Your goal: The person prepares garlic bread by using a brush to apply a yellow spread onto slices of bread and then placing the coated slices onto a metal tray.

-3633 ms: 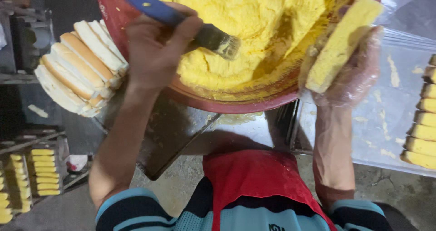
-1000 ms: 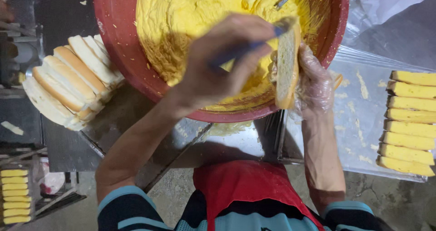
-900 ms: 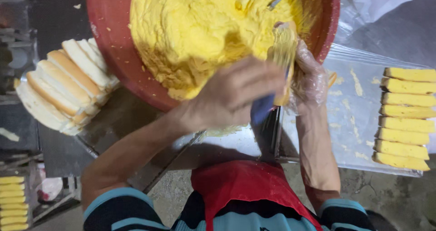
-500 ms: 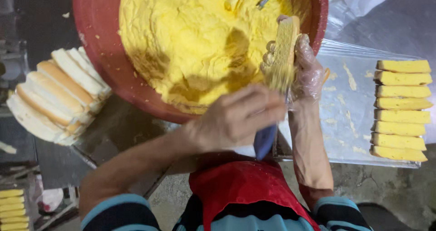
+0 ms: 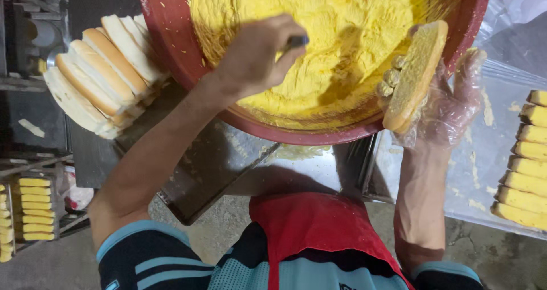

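Observation:
My left hand [image 5: 256,53] is closed on a brush with a dark blue handle [image 5: 297,41], its bristles dipped out of sight in the yellow spread [image 5: 342,27] that fills a big red bowl [image 5: 171,45]. My right hand [image 5: 450,104], in a clear plastic glove, holds a long bread slice [image 5: 415,76] at the bowl's right rim. The slice is tilted and its upper face is coated yellow.
Plain bread slices [image 5: 102,79] are stacked left of the bowl. Coated yellow slices [image 5: 527,164] lie in a row on a plastic-covered tray [image 5: 473,170] at the right. A dark metal tray [image 5: 222,164] sits under the bowl. More yellow slices [image 5: 31,210] fill a rack at lower left.
My left hand has carried the brush from beside the slice, near the bowl's front rim, up into the spread. My right hand has kept the slice at the rim.

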